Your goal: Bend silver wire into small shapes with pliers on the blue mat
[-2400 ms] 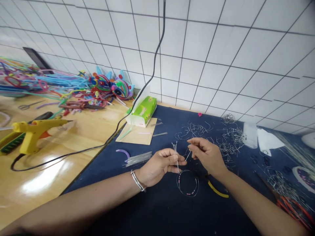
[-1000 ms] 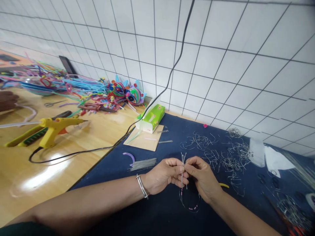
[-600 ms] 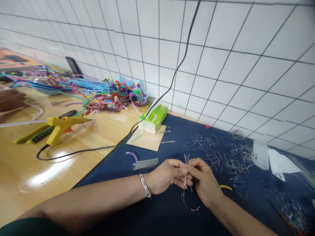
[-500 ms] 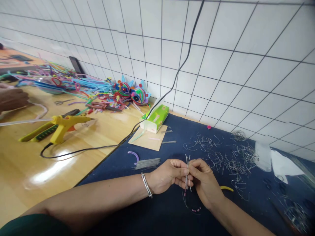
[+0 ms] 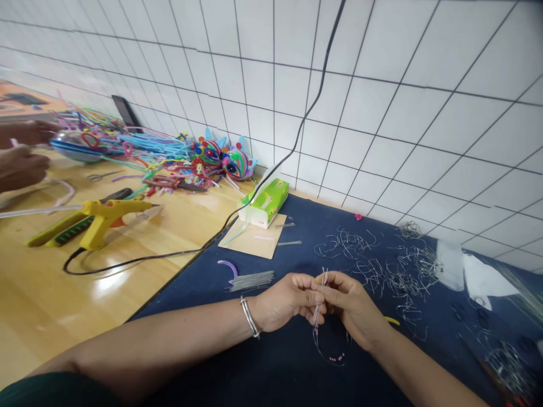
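My left hand [image 5: 292, 302] pinches a small bundle of thin metal wires [image 5: 324, 277] upright between thumb and fingers. Opposite it, my right hand [image 5: 345, 299] has its thumb and forefinger closed on the same bundle. Below my hands hangs a loop of thin wire [image 5: 314, 342] threaded with small pink beads [image 5: 337, 358]; the far end of the loop runs up toward my right hand. On the dark blue cloth left of my hands lies a pile of straight grey wires [image 5: 252, 281], with a purple curved strip [image 5: 229, 268] beside it.
Curled wire pieces [image 5: 390, 277] are scattered at right. A green tissue pack [image 5: 271, 200] stands near the tiled wall. A yellow glue gun [image 5: 106, 217], its black cord [image 5: 148, 257] and colourful pipe cleaners [image 5: 153, 150] lie left. Another person's hands [image 5: 23, 167] work at far left.
My right fingers have moved up along the wires, and the bundle's lower ends sit closer together. The bead loop has swung wider. At far left, the other person's second hand has come into view.
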Motion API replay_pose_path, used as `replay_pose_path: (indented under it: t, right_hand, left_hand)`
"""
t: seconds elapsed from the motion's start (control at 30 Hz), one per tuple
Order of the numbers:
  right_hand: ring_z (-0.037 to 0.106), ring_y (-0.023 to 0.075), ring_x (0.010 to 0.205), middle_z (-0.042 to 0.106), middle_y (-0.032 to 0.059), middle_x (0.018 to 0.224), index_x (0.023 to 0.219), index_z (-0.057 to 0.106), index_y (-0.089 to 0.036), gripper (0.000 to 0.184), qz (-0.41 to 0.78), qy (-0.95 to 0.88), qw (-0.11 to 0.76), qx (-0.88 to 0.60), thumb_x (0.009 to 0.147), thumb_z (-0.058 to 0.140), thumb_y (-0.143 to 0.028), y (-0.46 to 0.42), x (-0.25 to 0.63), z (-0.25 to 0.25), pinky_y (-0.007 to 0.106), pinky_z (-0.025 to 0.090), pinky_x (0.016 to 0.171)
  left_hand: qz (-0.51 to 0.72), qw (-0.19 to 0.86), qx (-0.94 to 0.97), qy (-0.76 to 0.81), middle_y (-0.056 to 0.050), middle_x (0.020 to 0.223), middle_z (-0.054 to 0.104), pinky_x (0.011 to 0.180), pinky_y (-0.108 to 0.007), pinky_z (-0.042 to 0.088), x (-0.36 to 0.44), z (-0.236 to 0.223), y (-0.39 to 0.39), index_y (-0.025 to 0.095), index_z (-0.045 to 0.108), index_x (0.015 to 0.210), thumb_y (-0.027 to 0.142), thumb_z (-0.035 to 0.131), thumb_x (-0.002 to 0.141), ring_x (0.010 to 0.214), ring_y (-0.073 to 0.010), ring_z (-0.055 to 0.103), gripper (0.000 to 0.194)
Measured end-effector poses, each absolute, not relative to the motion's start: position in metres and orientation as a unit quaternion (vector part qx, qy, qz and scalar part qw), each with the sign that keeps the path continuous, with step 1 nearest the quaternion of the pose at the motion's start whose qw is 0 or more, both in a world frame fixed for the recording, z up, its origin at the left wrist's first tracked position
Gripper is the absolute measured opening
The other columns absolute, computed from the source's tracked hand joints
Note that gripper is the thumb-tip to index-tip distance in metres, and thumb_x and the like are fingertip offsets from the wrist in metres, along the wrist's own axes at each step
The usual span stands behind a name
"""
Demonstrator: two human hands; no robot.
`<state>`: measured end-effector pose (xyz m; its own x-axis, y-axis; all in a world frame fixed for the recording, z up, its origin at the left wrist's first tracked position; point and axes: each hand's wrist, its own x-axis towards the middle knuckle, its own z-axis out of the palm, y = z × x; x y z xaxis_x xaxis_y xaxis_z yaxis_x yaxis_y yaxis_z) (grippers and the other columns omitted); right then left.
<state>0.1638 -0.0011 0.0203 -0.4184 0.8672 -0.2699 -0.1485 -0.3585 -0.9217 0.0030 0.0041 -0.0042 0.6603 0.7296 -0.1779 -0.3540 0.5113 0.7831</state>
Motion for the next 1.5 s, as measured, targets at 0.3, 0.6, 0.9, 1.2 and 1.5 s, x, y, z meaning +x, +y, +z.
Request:
replay_pose_path:
  t: [0.3,0.6,0.9,1.2,1.5]
  right_hand:
    - [0.055,0.0107,0.061,0.057,-0.0019,0.071,0.07,0.058,-0.017,0.012,0.681,-0.482,0.369,-0.409,0.07,0.066,-0.026,0.001,0.167,0.025,0.028,0.044,0.062]
    - [0.053,0.0111,0.069,0.055,-0.0026,0.072,0.063,0.057,-0.018,0.014,0.635,-0.527,0.378,-0.42,0.067,0.069,-0.025,0.004,0.171,0.022,0.027,0.043,0.067]
    - [0.053,0.012,0.07,0.053,-0.0012,0.075,0.063,0.06,-0.02,0.013,0.567,-0.584,0.382,-0.438,0.067,0.068,-0.029,0.009,0.175,0.02,0.028,0.044,0.066]
    - [0.054,0.0134,0.071,0.053,-0.0008,0.074,0.061,0.057,-0.02,0.015,0.53,-0.601,0.385,-0.457,0.068,0.066,-0.029,0.008,0.173,0.016,0.03,0.043,0.068]
    - [0.055,0.0133,0.072,0.055,-0.0008,0.074,0.061,0.057,-0.02,0.014,0.519,-0.614,0.378,-0.459,0.07,0.064,-0.029,0.008,0.173,0.018,0.03,0.042,0.069]
  left_hand:
    - [0.291,0.83,0.39,0.272,-0.005,0.068,0.062,0.057,-0.024,0.045,0.003,0.0,0.004,0.009,0.059,0.075,0.028,0.067,0.07,0.057,-0.012,0.06,0.021]
    - [0.241,0.843,0.399,0.27,-0.007,0.078,0.065,0.065,-0.028,0.048,-0.001,0.003,0.009,0.009,0.062,0.081,0.023,0.068,0.069,0.069,-0.0159,0.064,0.02]
    - [0.24,0.829,0.416,0.285,-0.009,0.086,0.066,0.071,-0.029,0.048,0.0,0.005,0.009,0.01,0.063,0.088,0.022,0.067,0.07,0.079,-0.018,0.064,0.022]
    - [0.263,0.805,0.43,0.313,-0.008,0.082,0.066,0.068,-0.026,0.048,0.004,0.005,0.004,0.01,0.064,0.084,0.017,0.067,0.069,0.073,-0.0156,0.064,0.017]
    - [0.258,0.807,0.42,0.325,-0.007,0.079,0.065,0.066,-0.029,0.049,0.004,0.004,0.003,0.01,0.062,0.081,0.021,0.066,0.071,0.071,-0.0161,0.064,0.016]
